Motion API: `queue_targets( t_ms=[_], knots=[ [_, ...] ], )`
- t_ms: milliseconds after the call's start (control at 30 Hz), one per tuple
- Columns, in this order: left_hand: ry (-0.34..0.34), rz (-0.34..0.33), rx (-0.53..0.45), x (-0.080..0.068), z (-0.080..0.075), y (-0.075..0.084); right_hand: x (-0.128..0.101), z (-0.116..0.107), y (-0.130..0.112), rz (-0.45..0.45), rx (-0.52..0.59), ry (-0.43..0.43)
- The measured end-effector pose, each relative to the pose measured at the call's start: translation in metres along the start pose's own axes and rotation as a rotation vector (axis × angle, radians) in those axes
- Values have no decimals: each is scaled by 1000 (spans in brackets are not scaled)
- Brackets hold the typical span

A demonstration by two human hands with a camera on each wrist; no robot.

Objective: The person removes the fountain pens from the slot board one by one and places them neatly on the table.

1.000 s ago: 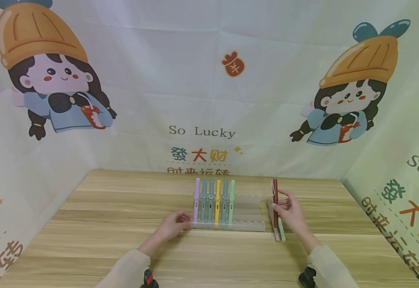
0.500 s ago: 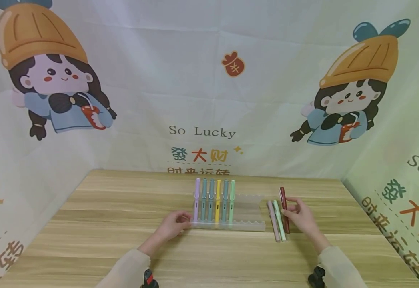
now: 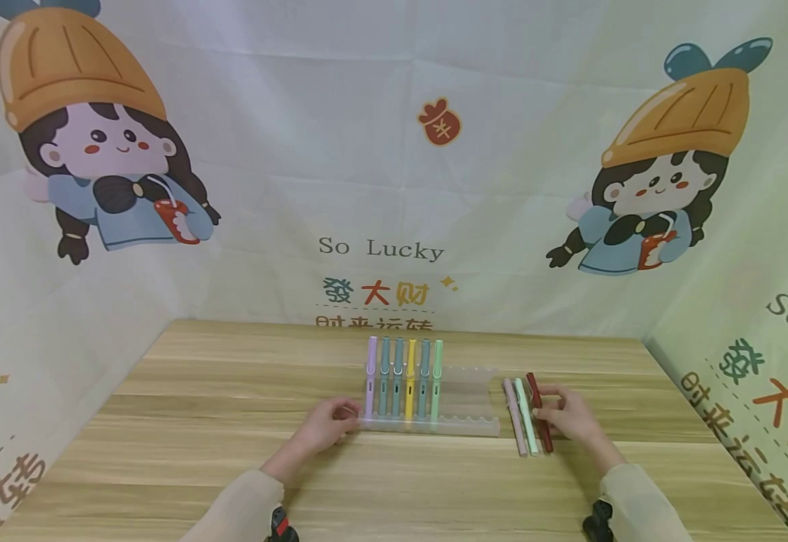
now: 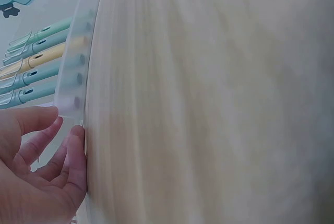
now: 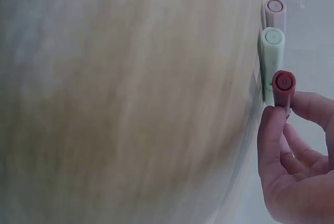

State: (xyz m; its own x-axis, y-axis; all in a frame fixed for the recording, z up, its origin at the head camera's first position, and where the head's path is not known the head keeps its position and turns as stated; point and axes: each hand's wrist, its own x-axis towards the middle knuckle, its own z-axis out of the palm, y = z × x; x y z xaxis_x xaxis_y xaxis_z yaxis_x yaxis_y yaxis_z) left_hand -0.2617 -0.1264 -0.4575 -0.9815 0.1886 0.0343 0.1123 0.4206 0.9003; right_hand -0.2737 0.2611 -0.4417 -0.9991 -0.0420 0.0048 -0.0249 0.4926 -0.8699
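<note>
Hung all around, printed cartoon backdrop [image 3: 394, 188]; below, wood-grain table [image 3: 394, 489]. On it, notched transparent rack [image 3: 471, 429], left end pinched by left hand [image 3: 329, 425], likely for steadiness; six pens [image 3: 410, 376] kept apart by the notching. To the rack's right, dark red pen [image 3: 536, 395] pinched mid-barrel in right hand [image 3: 570, 414], apparently for balance, beside mint pen [image 3: 526, 416] and pink pen [image 3: 515, 418].
</note>
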Motion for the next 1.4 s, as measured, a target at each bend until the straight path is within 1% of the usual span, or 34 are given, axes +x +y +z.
queue_targets(
  t_ms=[200,433,600,867,1000,1167,1267,1400],
  knots=[
    [3,5,5,-1,0,0,0,0,2,45,-80,-10],
    [1,16,3,-2,0,1,2,2,-1,73,-142,-10],
    [0,15,0,-1,-1,1,2,3,-2,77,-157,-15],
    [1,15,2,-1,-1,-1,1,3,-2,75,-144,-4],
    [1,17,1,0,0,-2,0,3,-3,36,-145,22],
    [-1,14,-7,1,0,-2,0,6,-8,-77,-149,58],
    [1,12,-9,1,0,-1,1,11,-12,-134,-132,58],
    [2,16,-7,0,0,-1,1,20,-17,-176,-77,43]
  ],
)
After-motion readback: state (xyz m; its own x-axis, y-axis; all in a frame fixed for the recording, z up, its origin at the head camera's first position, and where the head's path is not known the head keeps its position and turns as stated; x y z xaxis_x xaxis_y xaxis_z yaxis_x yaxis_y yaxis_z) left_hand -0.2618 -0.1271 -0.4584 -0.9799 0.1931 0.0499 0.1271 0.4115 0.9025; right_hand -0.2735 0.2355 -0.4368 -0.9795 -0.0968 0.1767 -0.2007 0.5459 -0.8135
